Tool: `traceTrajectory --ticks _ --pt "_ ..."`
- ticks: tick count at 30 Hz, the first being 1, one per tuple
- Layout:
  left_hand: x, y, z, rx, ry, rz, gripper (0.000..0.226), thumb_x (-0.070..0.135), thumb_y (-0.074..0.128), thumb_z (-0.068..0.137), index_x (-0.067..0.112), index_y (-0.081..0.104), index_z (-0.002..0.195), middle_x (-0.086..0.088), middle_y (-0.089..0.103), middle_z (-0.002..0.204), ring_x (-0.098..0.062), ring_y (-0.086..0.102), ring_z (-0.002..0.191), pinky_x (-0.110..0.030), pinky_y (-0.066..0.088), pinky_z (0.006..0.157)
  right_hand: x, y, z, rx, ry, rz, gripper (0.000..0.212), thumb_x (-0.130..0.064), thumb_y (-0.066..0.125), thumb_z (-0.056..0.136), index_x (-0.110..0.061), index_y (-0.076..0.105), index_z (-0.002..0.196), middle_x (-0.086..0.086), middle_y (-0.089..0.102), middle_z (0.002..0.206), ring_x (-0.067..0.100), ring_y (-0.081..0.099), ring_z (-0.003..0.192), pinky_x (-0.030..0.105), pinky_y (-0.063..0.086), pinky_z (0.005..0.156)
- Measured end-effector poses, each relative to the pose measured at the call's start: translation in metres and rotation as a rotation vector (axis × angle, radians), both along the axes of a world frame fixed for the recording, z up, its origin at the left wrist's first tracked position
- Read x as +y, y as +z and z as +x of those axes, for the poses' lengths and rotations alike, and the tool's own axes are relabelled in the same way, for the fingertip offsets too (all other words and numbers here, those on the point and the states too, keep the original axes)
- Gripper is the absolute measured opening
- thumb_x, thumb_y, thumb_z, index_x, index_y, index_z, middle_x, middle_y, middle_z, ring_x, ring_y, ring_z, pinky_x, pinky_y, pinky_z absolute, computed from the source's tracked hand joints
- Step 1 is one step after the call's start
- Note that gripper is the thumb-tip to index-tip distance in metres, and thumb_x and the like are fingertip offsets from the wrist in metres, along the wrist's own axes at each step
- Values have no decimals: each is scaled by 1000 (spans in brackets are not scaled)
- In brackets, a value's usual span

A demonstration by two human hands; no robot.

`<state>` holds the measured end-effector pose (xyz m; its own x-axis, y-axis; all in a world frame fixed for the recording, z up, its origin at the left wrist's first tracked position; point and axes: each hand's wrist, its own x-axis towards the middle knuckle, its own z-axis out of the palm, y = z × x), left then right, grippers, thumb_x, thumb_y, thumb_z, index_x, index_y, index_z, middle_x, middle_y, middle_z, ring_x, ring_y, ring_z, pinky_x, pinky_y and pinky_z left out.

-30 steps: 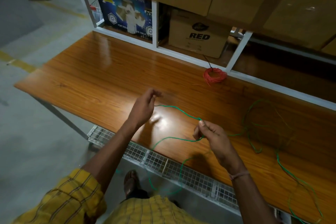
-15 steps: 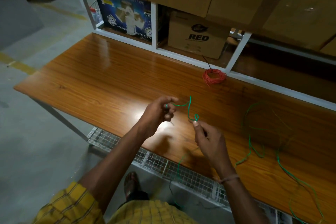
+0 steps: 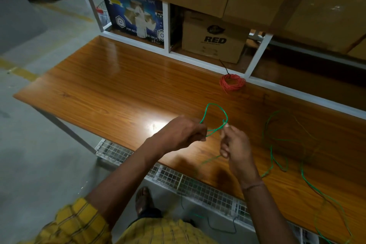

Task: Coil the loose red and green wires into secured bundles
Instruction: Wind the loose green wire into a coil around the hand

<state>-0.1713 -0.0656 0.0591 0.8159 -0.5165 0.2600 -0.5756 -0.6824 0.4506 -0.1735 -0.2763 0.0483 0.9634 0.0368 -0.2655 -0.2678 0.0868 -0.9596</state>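
A thin green wire (image 3: 215,108) forms a small loop above the wooden table (image 3: 111,85), held between both hands. My left hand (image 3: 182,134) grips one side of the loop in curled fingers. My right hand (image 3: 235,144) pinches the other side at its fingertips. The rest of the green wire lies loose and tangled on the right of the table and trails off the front edge. A red wire coil (image 3: 232,83), tied with a black strap, lies at the back of the table by the white frame.
White shelf frame (image 3: 257,55) stands behind the table with cardboard boxes, one marked RED (image 3: 214,41), and a blue tape carton (image 3: 136,18). A wire-mesh tray (image 3: 190,184) runs under the front edge. Concrete floor lies to the left.
My hands have come closer together, and the straight stretch of green wire between them has folded into a small loop. Slack wire has been drawn in from the right.
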Motion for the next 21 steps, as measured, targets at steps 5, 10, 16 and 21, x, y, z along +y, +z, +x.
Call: traceTrajectory --ticks 5,10,16,21 --pt "12 -10 9 11 118 86 13 34 69 98 22 69 92 2 71 90 -29 71 80 -35 44 66 -26 22 16 300 46 908 46 -27 39 107 -15 50 64 -8 23 50 7 8 46 18 21 30" --pt "18 3 16 289 221 -220 15 39 66 104 29 69 94 12 64 81 1 51 62 -30 36 60 -22 19 20 295 3 607 39 -23 45 105 -11 51 69 -8 26 41 4 14 31 14 18 28" --pt "11 37 19 582 232 -957 35 22 35 116 21 51 147 -8 58 88 -22 42 74 -27 37 67 -20 -12 17 207 -38 -250 39 -22 44 111 -10 62 79 -11 30 42 4 26 30 13 21 37" --pt "7 62 31 703 238 -1404 38 8 38 114 4 45 151 -5 71 94 -7 42 61 -25 40 66 -25 -39 23 149 -89 -524 18 -23 49 87 -17 64 81 -2 50 54 19 44 45 29 37 52"
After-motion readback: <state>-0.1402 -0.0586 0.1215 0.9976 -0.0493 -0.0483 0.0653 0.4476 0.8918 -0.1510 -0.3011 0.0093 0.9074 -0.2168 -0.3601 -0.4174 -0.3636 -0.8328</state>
